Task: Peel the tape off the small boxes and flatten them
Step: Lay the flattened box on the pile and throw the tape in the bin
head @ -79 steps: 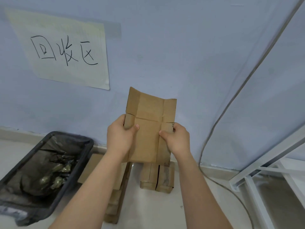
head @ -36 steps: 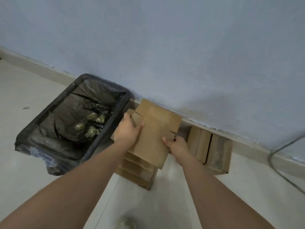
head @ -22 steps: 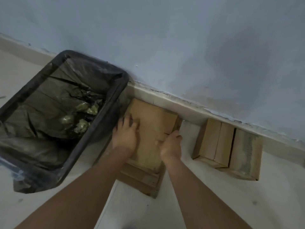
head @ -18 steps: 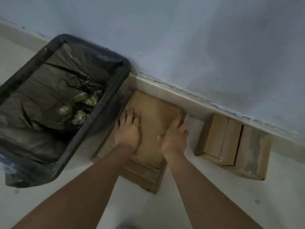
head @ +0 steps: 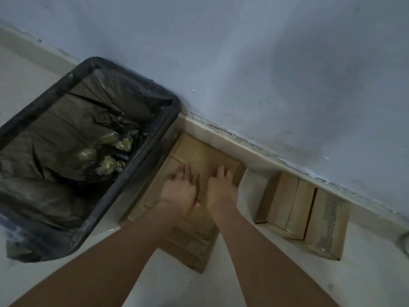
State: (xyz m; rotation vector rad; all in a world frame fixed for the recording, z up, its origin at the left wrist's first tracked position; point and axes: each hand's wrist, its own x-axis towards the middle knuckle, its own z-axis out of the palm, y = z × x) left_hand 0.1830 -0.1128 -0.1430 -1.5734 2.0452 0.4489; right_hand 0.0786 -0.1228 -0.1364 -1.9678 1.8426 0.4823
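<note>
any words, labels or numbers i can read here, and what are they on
None can be read.
The taped box on the right has faint marks down its tape strip, too blurred to tell whether they are text.
The flattened cardboard and the bin show no print.

Under both palms, the flattened box (head: 199, 156) is plain brown cardboard, matt, with creased fold lines. The stack of flattened cardboard (head: 194, 244) beneath it shows rough corrugated edges toward the wrists. To the right of the right hand (head: 220, 189), the small boxes (head: 298, 216) are the same dull cardboard; the outermost carries a strip that looks like glossy clear tape, though the blur makes this uncertain. Left of the left hand (head: 180, 189), the bin (head: 155, 151) wears a thin, crinkled, shiny black plastic liner. The floor (head: 265, 273) looks smooth and pale.
</note>
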